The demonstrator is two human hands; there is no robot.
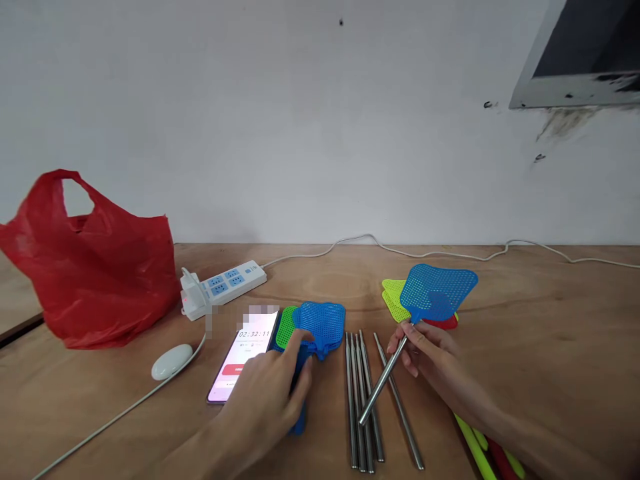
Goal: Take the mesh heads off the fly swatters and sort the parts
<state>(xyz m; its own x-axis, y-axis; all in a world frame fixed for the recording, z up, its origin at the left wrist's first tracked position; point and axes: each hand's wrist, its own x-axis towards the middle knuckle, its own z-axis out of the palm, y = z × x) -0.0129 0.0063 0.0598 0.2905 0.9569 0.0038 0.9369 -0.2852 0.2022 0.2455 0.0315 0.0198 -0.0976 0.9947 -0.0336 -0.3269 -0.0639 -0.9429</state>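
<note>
My right hand [427, 350] is closed on a fly swatter with a blue mesh head [443, 287] and a metal rod [383, 390], held tilted above the table. Fingers curled, my left hand [273, 377] grips a blue plastic handle [299, 421], mostly hidden under it. Just beyond that hand lie stacked blue swatter heads [323, 320] and a green swatter head [286, 327]. Several metal rods [353, 400] lie side by side between my hands, and a separate rod [407, 427] rests to their right.
Behind my right hand are yellow swatter heads [393, 297] and a red one [445, 323]. Yellow and red handles [473, 447] lie under my right forearm. At left are a lit phone [250, 347], a power strip [233, 283], a white mouse [171, 362] and a red plastic bag [105, 273].
</note>
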